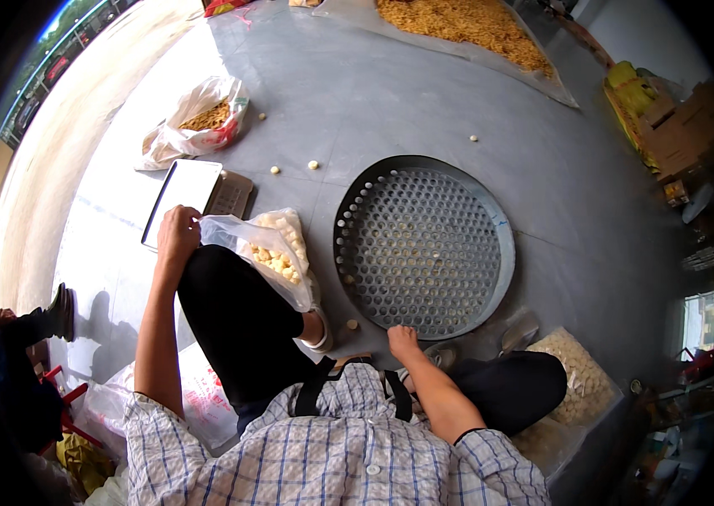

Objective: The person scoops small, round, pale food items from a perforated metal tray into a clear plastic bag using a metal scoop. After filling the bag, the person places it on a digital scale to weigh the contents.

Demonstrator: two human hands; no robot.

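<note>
My left hand is closed on the top edge of a clear plastic bag, which leans beside my left knee. Pale yellowish chunks show inside the bag's mouth. In front of me on the floor lies a large round sieve with a dark raised rim and rows of round holes. At its near rim my right hand is closed, fingers curled against the edge. Small pale bits show through the holes; whether they lie in or under the sieve, I cannot tell.
Left of the sieve stands a scale with a pale tray, near an open bag of brown pieces. Small round pieces are scattered on the grey floor. At right sit a metal scoop and a bag of beige pieces. Another person's leg is far left.
</note>
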